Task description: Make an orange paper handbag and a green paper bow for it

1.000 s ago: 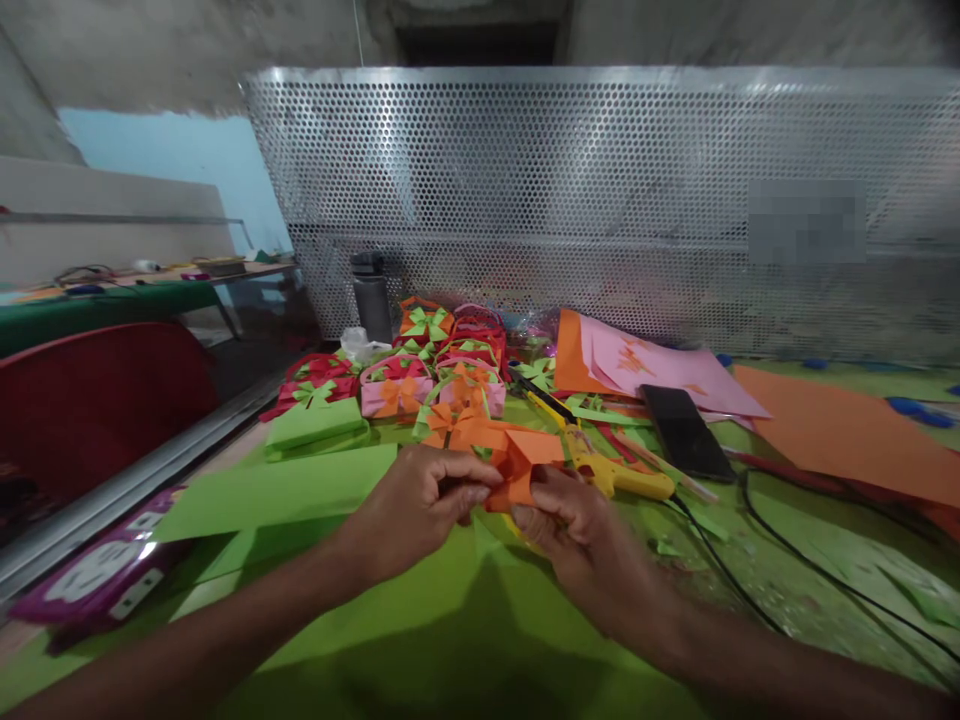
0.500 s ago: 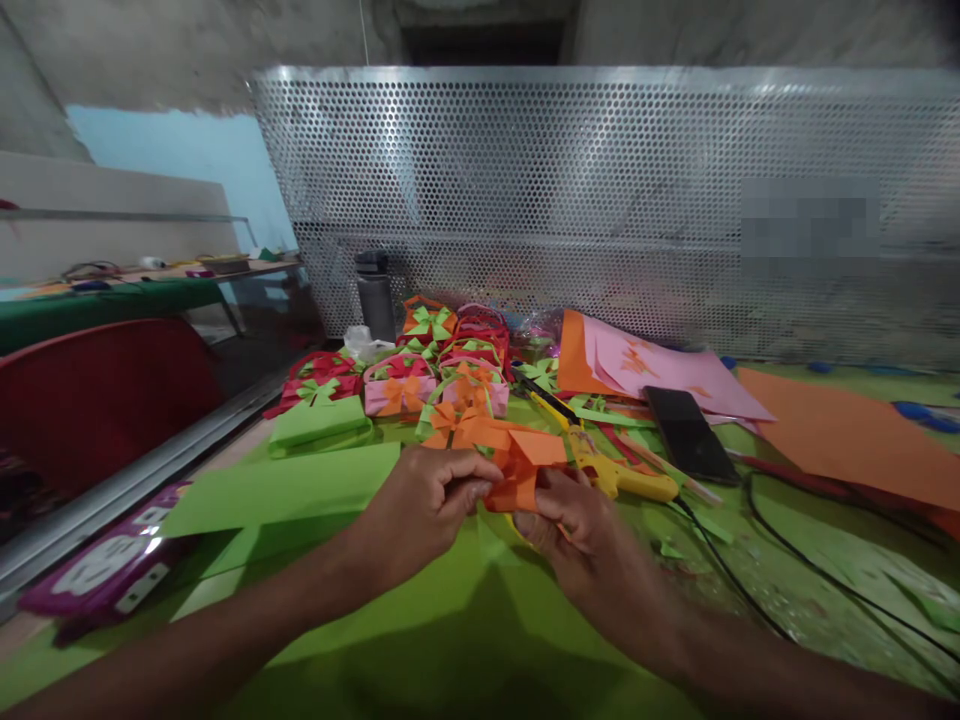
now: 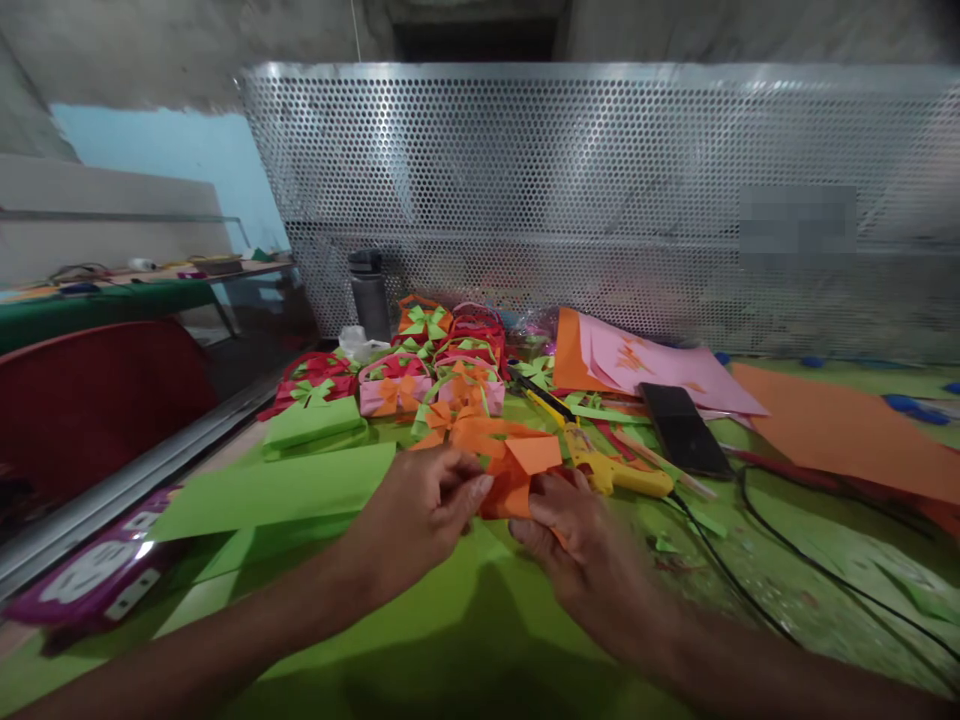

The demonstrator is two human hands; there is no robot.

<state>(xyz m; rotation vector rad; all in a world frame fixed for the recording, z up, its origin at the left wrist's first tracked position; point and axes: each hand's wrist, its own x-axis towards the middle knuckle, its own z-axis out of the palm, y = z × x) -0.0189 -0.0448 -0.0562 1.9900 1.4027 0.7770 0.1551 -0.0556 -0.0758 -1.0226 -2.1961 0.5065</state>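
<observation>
Both my hands meet over the green-covered table [image 3: 465,620] around a folded piece of orange paper [image 3: 517,470]. My left hand [image 3: 420,510] pinches its left edge with fingers closed. My right hand [image 3: 570,525] grips its lower right side, fingers curled under the paper. Just behind the paper lies a yellow glue gun [image 3: 611,472] with a black cable. Several small paper baskets with bows [image 3: 427,375] in pink, red, orange and green stand further back.
Green paper sheets [image 3: 285,485] lie at the left, pink and orange sheets [image 3: 660,375] at the back right, a black phone [image 3: 682,415] beside them. A dark bottle [image 3: 369,292] stands before the perforated metal screen [image 3: 600,190]. A red chair [image 3: 97,400] is at far left.
My hands have shifted the orange paper slightly, its top flap now folded up; the right fingers have moved under it. Everything else on the table stays put.
</observation>
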